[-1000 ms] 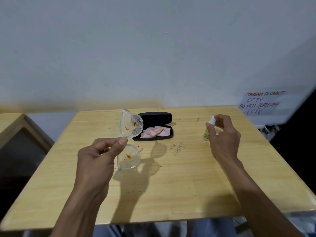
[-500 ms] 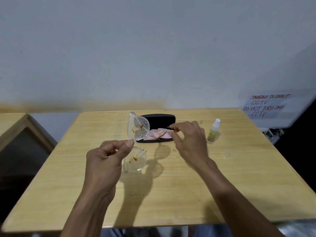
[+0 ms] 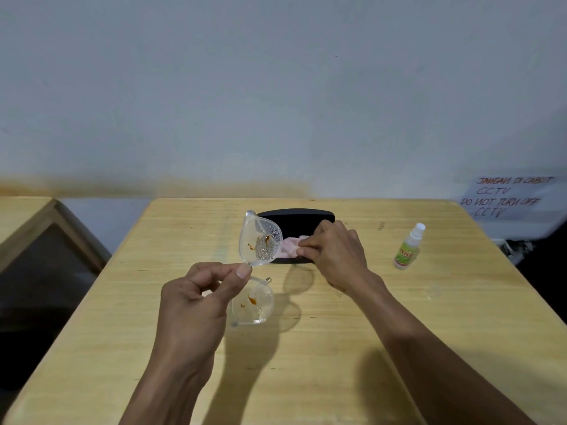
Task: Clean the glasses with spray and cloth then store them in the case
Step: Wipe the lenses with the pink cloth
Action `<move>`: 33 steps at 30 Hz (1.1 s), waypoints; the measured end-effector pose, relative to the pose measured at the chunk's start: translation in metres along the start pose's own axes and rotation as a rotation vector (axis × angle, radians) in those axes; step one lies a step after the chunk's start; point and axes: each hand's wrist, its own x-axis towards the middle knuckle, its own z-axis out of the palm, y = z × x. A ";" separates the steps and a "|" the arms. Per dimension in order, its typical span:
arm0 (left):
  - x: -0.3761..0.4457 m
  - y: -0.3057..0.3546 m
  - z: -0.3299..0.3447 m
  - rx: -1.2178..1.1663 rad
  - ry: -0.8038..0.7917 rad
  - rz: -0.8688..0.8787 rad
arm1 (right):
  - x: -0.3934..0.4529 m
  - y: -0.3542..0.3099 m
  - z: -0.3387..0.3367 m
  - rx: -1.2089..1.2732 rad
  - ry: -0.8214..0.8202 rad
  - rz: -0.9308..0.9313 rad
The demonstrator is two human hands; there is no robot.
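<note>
My left hand [image 3: 199,299] pinches the bridge of clear-framed glasses [image 3: 260,240], held upright above the table. Both lenses carry orange-brown smears, and the upper lens is beaded with spray droplets. The lower lens [image 3: 253,303] hangs just over the tabletop. Behind them lies an open black case [image 3: 294,216] with a pink cloth [image 3: 290,248] inside. My right hand [image 3: 336,253] rests over the case, its fingertips closed on the cloth's edge. A small spray bottle [image 3: 408,248] with a green label stands alone at the right.
The wooden table [image 3: 368,348] carries everything; its right edge runs close to the bottle. A second wooden table [image 3: 18,216] stands at the far left across a gap. A handwritten paper notice [image 3: 509,196] hangs on the wall at right.
My right hand set the spray bottle down on the table, moved left to the case and closed on the pink cloth. My left hand kept the glasses nearly still.
</note>
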 end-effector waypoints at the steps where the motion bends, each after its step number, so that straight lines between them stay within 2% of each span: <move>1: 0.001 0.000 0.000 0.001 0.002 -0.001 | 0.000 0.000 0.001 0.018 -0.003 0.006; 6: 0.003 -0.002 0.001 0.008 0.015 -0.018 | -0.005 -0.011 -0.015 0.260 0.102 0.044; 11: 0.002 -0.002 0.008 -0.005 0.009 -0.023 | -0.003 -0.029 -0.060 0.562 0.090 0.139; 23: -0.012 0.006 0.030 0.037 0.077 0.049 | -0.034 -0.071 -0.131 0.776 0.159 0.080; 28: -0.017 0.010 0.038 0.000 0.087 0.025 | -0.064 -0.084 -0.126 0.784 0.115 -0.013; 33: -0.023 0.015 0.041 0.008 0.064 0.021 | -0.076 -0.072 -0.101 0.640 0.124 -0.083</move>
